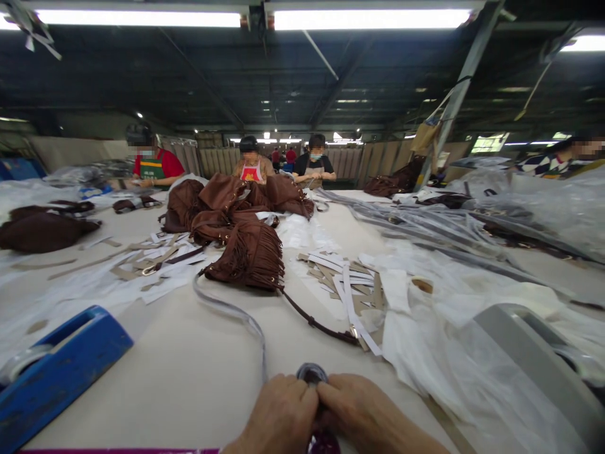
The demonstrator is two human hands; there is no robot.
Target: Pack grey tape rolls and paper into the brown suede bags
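Close to the front, the left hand and the right hand met over the near part of the desk. The grip of both hands was narrow, with the fingers curled in around a dark, shiny bundle. Its top poked out between them, but the hands hid the rest. A long strap in clear wrap ran from the fringed bag down to the left hand. That brown bag sat ahead of the hands, in the middle of the desk, and leaned on a heap of brown bags. Its thin brown strap lay out to the right, and the end touched some paper strips. On the left was a blue tape holder, and on the right was a gray tape holder. White wrap lay crumpled beside the gray one. Far back, three people in masks stood behind the heap, and another person was at the far right.
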